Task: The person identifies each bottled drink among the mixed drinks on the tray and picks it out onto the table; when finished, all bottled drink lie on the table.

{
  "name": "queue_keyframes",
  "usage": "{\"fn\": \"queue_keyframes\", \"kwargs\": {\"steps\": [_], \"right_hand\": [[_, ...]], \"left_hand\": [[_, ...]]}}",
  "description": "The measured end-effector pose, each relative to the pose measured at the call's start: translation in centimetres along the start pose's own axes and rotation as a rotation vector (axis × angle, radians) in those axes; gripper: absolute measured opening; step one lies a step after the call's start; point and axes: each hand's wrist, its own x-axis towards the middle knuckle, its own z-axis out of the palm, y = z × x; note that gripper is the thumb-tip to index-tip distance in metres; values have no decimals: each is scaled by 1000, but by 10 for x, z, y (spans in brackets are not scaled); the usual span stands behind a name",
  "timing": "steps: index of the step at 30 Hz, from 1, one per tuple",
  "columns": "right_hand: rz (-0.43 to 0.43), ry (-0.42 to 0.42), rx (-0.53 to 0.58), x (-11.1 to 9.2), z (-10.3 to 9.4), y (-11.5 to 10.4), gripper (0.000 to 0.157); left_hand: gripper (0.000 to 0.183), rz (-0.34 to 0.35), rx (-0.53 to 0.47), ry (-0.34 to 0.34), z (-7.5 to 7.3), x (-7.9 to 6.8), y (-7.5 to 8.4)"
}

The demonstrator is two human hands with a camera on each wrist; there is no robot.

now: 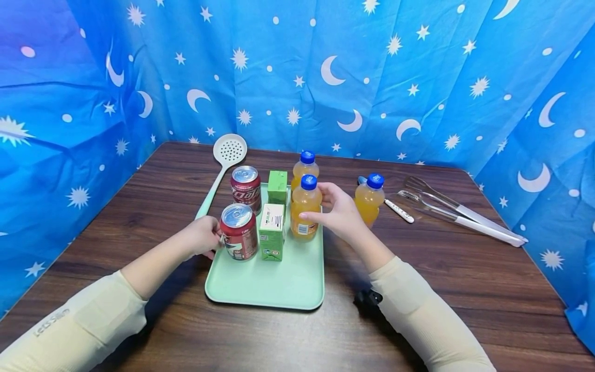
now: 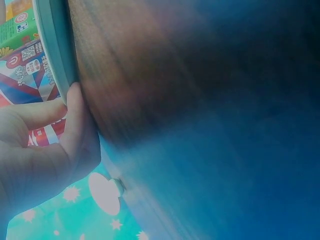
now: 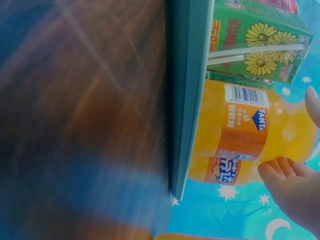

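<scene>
A blue curtain (image 1: 269, 77) patterned with moons and stars surrounds a dark wooden table (image 1: 418, 320). Upright on the tray (image 1: 265, 289), at its right side, is a blue-capped bottle (image 1: 302, 212) containing orange drink; its label, legible in the right wrist view, reads "FANTA". The right hand (image 1: 339, 212) holds this bottle, thumb on the near side and fingers on the far side. Directly behind stands a second bottle (image 1: 297, 169), likewise capped and filled with orange drink. The tray, pale green and low-rimmed, also bears two green cartons along its middle, the near carton (image 1: 271, 237) and the far carton (image 1: 277, 186); a straw is fixed to one carton's side. To their left are the near can (image 1: 239, 236) and, behind it, the far can (image 1: 246, 191), both red; the contents of cans and cartons are hidden. The left hand (image 1: 204, 235) pinches the tray's left rim between thumb and fingers. Beyond the tray lie a skimmer (image 1: 230, 151) on the left and, on the right, a third orange-filled bottle (image 1: 367, 204), a white-handled utensil (image 1: 400, 211) and tongs (image 1: 488, 227)
</scene>
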Motion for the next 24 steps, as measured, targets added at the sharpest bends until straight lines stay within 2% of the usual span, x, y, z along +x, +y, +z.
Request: {"fn": "queue_keyframes", "kwargs": {"steps": [12,24], "right_hand": [[40,8,1,1,5,-1,66],[32,27,14,4,6,0,62]], "left_hand": [[12,-9,0,12,1,0,-1],[14,-2,-12,9,0,1,-2]]}}
